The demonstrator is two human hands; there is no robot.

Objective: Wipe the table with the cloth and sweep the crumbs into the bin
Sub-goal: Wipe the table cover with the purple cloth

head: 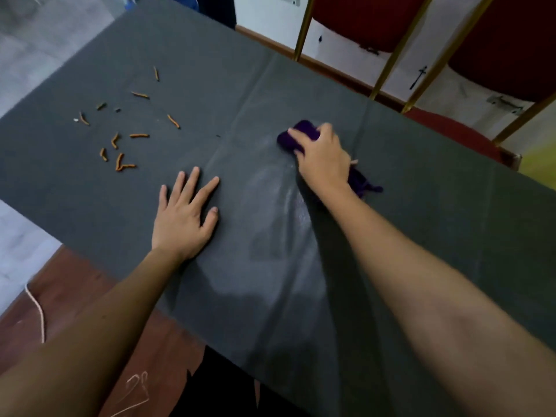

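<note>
A dark grey cover lies over the table [240, 94]. My right hand [323, 155] presses a purple cloth [296, 135] flat onto the cover right of centre; part of the cloth trails out behind my wrist. My left hand [185, 212] rests flat on the cover with its fingers spread and holds nothing. Several orange stick-shaped crumbs [120, 136] are scattered at the left of the table, far from the cloth. A pale wiped streak runs from the cloth toward me. No bin is in view.
Red chairs with gold legs [391, 55] stand along the table's far edge. A bare strip of brown wood [75, 293] shows at the near left, with a pale cord [37, 311] lying on it. Grey floor lies beyond the left edge.
</note>
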